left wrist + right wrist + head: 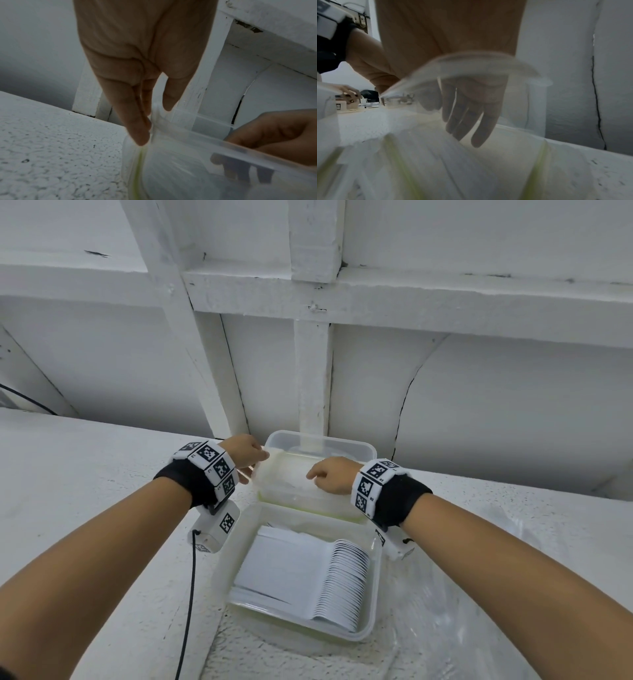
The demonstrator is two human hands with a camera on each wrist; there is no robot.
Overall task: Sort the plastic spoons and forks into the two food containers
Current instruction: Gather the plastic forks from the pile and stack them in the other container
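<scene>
A near food container (371,621) stands open and holds a neat row of white plastic spoons (342,580). Just behind it is a second container (274,494) with a yellow-green seal; its contents are blurred. Its clear lid (318,445) is tilted over it. My left hand (251,455) pinches the lid's left corner between thumb and fingers (139,135). My right hand (329,479) grips the lid's right side, with its fingers (471,115) showing through the translucent lid (479,63).
Both containers sit on a rough white table (102,474) right against a white panelled wall (479,392). A clear plastic sheet (479,594) lies right of the near container. A black cable (190,594) hangs from my left wrist camera.
</scene>
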